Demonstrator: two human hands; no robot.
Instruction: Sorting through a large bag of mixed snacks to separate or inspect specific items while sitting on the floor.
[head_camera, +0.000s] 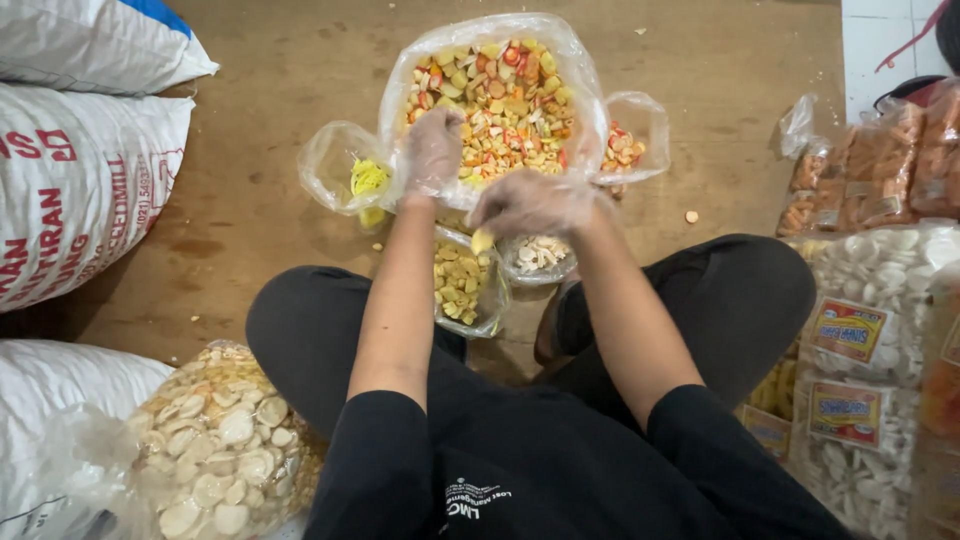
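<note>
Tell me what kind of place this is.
Probably a small snack-packing workspace on a floor: a big open bag of mixed coloured crackers, labelled packed bags stacked at one side, and large white sacks at the other.

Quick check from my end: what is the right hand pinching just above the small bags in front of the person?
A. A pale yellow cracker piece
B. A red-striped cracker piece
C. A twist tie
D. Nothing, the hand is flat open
A: the gloved right hand pinches a pale yellow cracker piece at its fingertips, just over the small bag of yellow pieces, while the left hand reaches into the big bag of mixed crackers.
</note>
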